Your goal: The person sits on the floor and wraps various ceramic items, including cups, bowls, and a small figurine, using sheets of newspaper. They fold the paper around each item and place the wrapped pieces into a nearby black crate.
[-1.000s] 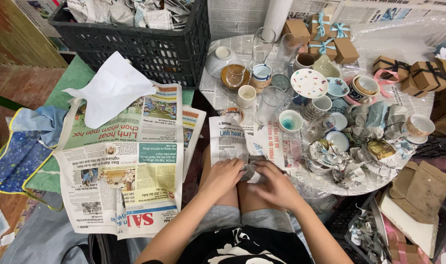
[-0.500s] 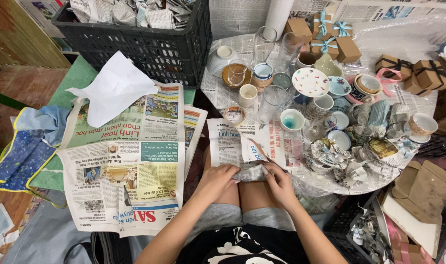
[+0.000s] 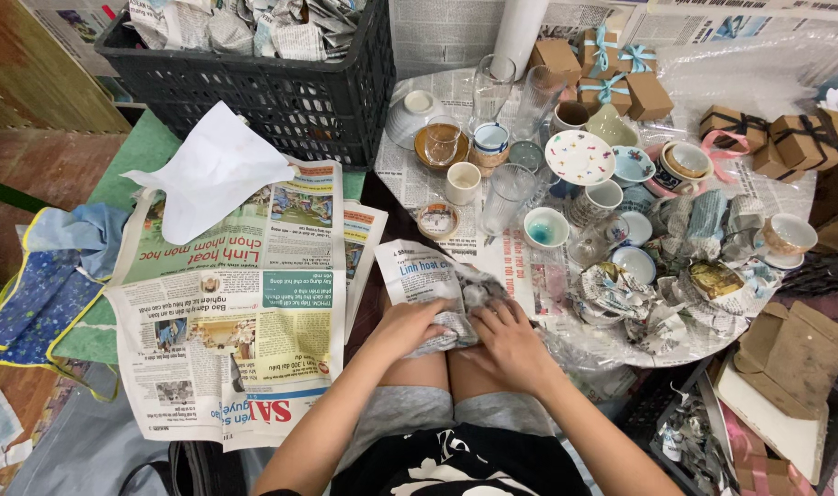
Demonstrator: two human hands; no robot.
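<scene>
Both hands sit right at the knees, pressed on one newspaper-wrapped bundle [image 3: 455, 317]. Left hand [image 3: 410, 323] cups its near-left side, fingers curled round the paper; right hand [image 3: 509, 338] lies on the right side w/ fingers spread over the top, clamping rather than clenched. Bundle sits between the two, touching both, approx. equal reach for each. Its loose paper tail runs up and left, away from the body, so the long axis tilts from lower right to upper left. What's inside the wrap I can't tell.

Just left, newspaper sheets [image 3: 235, 321] lie flat, w/ white tissue [image 3: 212, 170] on their far end. Right of the hands, crumpled wrapped pieces [image 3: 621, 289]. Farther out, cups, bowls and glasses [image 3: 506, 197] crowd the round table. Beyond them, brown gift boxes [image 3: 612, 78]. Far left, a black crate [image 3: 272, 92] full of wrapped stuff.
</scene>
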